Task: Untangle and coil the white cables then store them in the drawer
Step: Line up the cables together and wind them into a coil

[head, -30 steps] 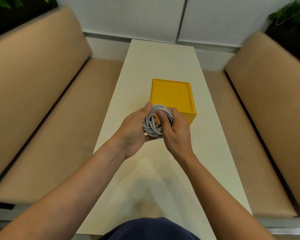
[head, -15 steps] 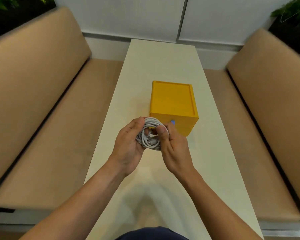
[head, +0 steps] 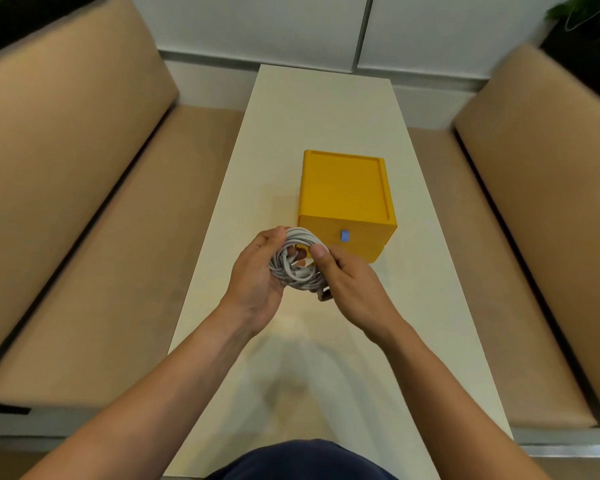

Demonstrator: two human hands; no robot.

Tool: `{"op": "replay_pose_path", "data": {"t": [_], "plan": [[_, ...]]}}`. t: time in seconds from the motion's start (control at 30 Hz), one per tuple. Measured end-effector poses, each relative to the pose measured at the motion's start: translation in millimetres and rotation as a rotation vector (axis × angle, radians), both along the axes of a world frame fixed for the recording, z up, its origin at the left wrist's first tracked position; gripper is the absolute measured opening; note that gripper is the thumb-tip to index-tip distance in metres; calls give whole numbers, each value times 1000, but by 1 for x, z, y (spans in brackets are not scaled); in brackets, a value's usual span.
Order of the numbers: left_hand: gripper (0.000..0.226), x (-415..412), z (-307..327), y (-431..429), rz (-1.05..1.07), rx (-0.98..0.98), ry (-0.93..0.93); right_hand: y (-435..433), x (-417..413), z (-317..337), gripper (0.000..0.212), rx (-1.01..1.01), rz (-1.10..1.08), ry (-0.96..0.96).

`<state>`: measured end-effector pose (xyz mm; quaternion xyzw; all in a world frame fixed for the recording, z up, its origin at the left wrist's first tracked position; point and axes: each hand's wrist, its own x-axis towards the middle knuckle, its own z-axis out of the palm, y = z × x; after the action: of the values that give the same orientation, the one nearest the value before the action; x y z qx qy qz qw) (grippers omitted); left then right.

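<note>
A coil of white cables (head: 297,261) hangs in the air between my two hands, just in front of a yellow drawer box (head: 345,195). My left hand (head: 257,275) cups the coil from the left, fingers curled through its loops. My right hand (head: 350,285) grips it from the right, thumb pressed on the upper edge. A plug end sticks out below the coil. The box's drawer front, with a small blue handle (head: 344,235), faces me and is closed.
The box stands on a long cream table (head: 326,109) running away from me. Tan cushioned benches (head: 94,271) line both sides. A white wall closes the far end, with plants in the upper corners.
Both hands with the coil have drawn back toward me and lower, away from the box top. The drawer front and its blue handle have come into view.
</note>
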<state>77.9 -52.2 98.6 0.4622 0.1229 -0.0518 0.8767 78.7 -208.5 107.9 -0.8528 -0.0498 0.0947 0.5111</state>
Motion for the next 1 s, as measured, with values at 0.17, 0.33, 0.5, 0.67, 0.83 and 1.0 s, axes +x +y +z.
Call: {"op": "replay_pose_path", "data": {"t": [0.17,0.33,0.5,0.67,0.83,1.0], "plan": [[63,2,1,7,-75,-45,48,-8,3,-3,46,-31,41,-43],[49,7,0,8,-140,19,150,-6,3,-5,46,-142,-17,-133],[50,8,5,12,-241,170,122,-9,5,-4,48,-187,-32,-123],[54,10,4,19,-282,175,59,-15,11,0,50,-191,-50,-135],[38,12,2,19,-146,273,39,-16,13,3,50,-201,-39,-138],[33,6,-3,22,-51,546,-59,-20,13,0,48,-177,-31,-130]]}}
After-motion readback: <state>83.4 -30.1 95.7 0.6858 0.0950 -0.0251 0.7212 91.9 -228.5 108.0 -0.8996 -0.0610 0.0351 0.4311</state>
